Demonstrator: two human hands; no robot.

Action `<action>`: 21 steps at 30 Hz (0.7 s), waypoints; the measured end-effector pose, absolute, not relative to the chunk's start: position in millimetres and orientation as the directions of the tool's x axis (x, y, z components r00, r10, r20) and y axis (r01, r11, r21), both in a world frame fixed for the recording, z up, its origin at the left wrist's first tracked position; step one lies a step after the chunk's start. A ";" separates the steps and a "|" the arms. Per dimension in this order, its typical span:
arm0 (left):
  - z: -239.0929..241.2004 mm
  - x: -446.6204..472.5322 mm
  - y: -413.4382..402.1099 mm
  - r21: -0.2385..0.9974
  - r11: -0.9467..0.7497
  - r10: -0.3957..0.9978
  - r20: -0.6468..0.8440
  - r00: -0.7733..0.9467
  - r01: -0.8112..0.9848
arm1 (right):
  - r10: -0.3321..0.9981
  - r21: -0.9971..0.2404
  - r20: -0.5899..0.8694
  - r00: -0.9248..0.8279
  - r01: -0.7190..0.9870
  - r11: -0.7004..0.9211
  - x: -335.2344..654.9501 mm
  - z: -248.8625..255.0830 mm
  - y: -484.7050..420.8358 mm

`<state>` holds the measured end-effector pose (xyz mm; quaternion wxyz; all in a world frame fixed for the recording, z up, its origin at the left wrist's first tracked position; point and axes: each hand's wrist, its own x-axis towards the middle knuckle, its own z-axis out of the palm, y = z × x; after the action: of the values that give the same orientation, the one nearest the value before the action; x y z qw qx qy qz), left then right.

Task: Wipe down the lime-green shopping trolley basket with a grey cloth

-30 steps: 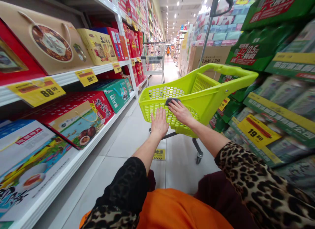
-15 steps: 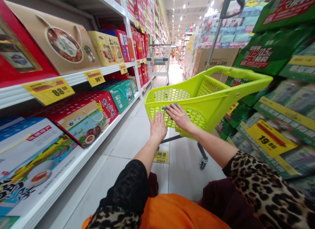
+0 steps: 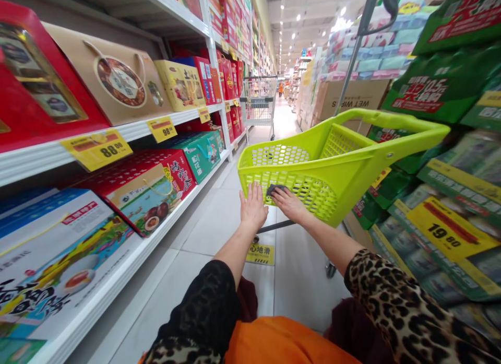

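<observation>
A lime-green shopping cart (image 3: 348, 178) stands across the aisle, its perforated side facing me. My left hand (image 3: 253, 207) lies against the lower front corner of that side, fingers stretched out and holding nothing. Just right of it, my right hand (image 3: 291, 204) presses a dark grey cloth (image 3: 275, 189) to the mesh. Most of the cloth is under the fingers, with a crumpled part showing above them. Below the basket, the cart's dark frame bar (image 3: 277, 226) and a wheel (image 3: 331, 270) are partly visible.
Shelves (image 3: 136, 137) with boxed goods and yellow price tags run along the left. Green-wrapped packs (image 3: 434, 92) are stacked close on the right. A grey wire cart (image 3: 259, 105) stands farther down the aisle. A yellow floor sign (image 3: 261, 255) lies beneath my hands.
My right hand has slid down the cart's side with the cloth. My left hand stays near the front corner. The whole scene has shifted slightly right in view.
</observation>
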<state>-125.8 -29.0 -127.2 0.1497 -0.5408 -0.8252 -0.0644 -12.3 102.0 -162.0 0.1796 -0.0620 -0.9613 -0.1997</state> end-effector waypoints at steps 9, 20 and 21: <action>-125.9 -143.5 -34.1 -0.052 0.465 0.856 0.283 -0.433 0.884 | -0.025 0.302 0.565 -0.825 0.179 0.936 -55.9 -104.7 97.5; -121.9 -150.5 -45.3 -0.079 0.465 0.864 0.256 -0.433 0.882 | -0.021 0.324 0.404 -0.915 0.122 0.938 -67.3 -152.4 91.9; -121.8 -150.1 -45.8 -0.080 0.464 0.865 0.257 -0.432 0.882 | -0.013 0.312 0.385 -0.923 0.117 0.943 -64.0 -159.6 91.2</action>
<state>-150.1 -45.8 -121.8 0.1317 -0.5165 -0.8455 -0.0332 -64.0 91.2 -159.6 0.1944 -0.0270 -0.9663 -0.1669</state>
